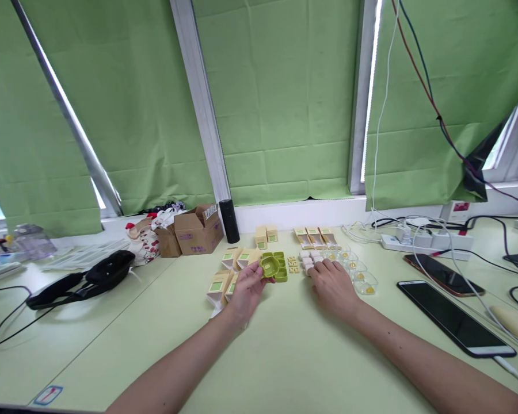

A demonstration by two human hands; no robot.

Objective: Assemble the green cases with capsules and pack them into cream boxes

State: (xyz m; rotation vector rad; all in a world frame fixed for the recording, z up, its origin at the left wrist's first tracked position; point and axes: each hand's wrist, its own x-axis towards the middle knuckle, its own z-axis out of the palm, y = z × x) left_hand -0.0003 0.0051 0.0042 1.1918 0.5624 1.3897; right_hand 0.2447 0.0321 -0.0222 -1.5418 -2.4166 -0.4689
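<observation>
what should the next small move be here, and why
Probably the right hand should pick up one of the small white blocks and bring it to the green cup: the left hand holds that cup with its hollow showing, and the right hand is at the blocks, though its grip is hidden.

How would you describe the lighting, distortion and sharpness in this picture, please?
Head view: daylight glares white at the edges of the green blinds, while shadows on the table are soft; head view: the window posts lean outward, suggesting wide-angle distortion; head view: the yellow pieces between the left hand and right hand are too small for detail.
</observation>
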